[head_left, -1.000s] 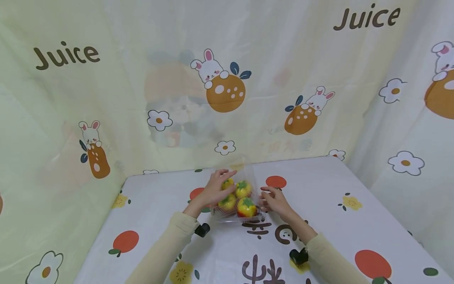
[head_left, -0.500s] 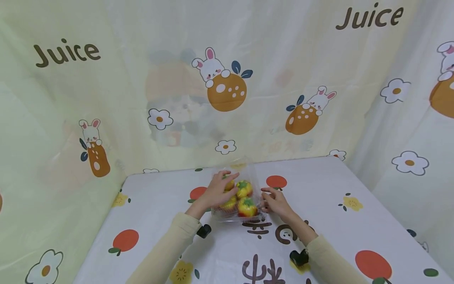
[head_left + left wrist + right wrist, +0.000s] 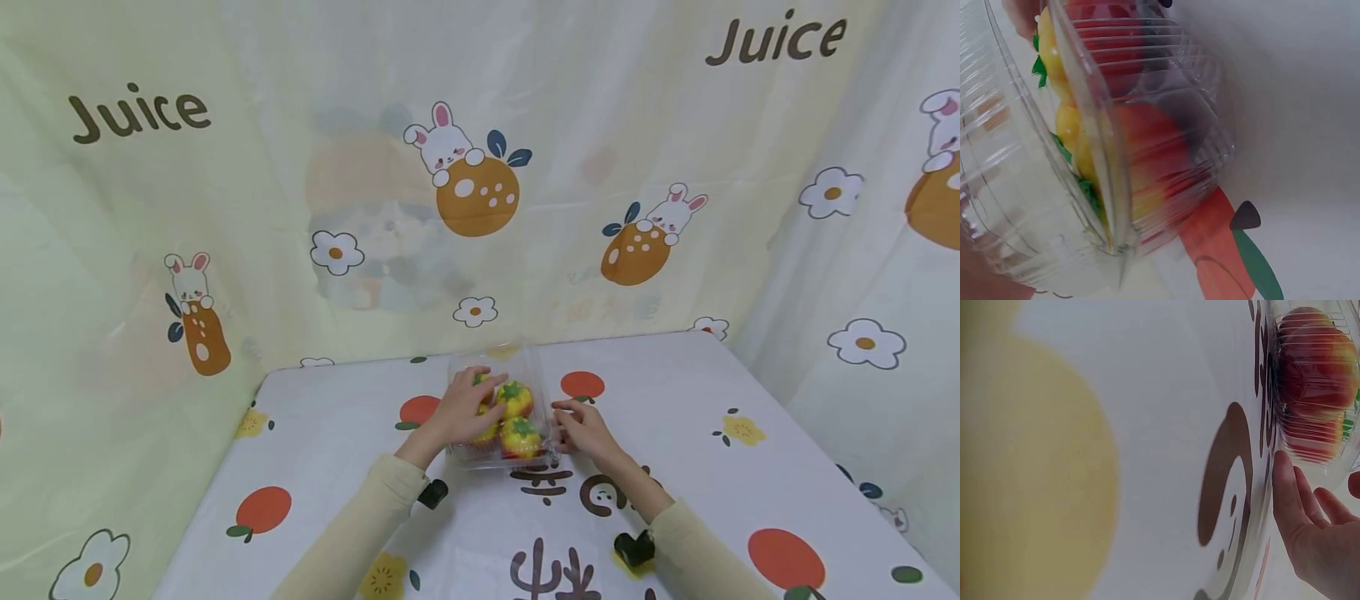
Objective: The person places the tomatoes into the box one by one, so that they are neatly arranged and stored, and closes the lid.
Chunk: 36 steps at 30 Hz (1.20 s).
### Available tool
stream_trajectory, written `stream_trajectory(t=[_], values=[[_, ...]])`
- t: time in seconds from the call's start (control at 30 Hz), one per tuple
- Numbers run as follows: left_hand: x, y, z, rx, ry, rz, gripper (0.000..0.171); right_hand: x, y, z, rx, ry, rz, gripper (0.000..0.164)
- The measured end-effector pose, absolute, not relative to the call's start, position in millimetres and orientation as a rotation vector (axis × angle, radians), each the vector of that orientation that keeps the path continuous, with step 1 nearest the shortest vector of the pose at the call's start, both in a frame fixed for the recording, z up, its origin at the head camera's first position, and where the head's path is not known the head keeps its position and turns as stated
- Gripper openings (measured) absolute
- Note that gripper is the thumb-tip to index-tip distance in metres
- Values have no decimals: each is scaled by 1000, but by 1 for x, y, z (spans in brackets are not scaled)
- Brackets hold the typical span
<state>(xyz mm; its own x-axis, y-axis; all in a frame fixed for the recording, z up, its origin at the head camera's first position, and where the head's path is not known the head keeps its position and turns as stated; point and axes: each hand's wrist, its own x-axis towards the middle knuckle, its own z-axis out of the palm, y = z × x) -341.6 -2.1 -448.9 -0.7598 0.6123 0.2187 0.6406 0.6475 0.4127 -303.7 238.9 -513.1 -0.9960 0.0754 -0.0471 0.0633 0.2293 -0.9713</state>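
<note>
A clear plastic clamshell box (image 3: 487, 464) stands on the table, holding several persimmon-like fruits (image 3: 521, 437), yellow and red with green leafy tops. Over the box's left part, my left hand (image 3: 459, 408) rests on the clear lid (image 3: 1004, 169) with its fingers spread. In the left wrist view, a gap shows between this lid and the tray rim (image 3: 1094, 106). My right hand (image 3: 587, 431) lies at the box's right side, fingers loosely bent. Seen from the right wrist, its fingertips (image 3: 1282, 464) reach the tray's lower edge; whether they touch it I cannot tell.
A white printed cloth (image 3: 645, 392) covers the table, with fruit, flower and lettering prints. Behind it hangs a pale curtain (image 3: 570, 275) with rabbit prints, and more curtain stands at both sides. Black wrist straps (image 3: 633, 548) sit at the sleeves.
The raised lid has sunk lower toward the tray. My left hand has shifted slightly to the right and down with it. The right hand has stayed nearly in place.
</note>
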Motion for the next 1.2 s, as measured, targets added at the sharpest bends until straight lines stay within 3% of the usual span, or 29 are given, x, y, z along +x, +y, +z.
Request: stream_trajectory(t=[1.2], values=[[-342, 9, -468, -1105, -2738, -527, 50, -267, 247, -509, -56, -2540, 1951, 36]])
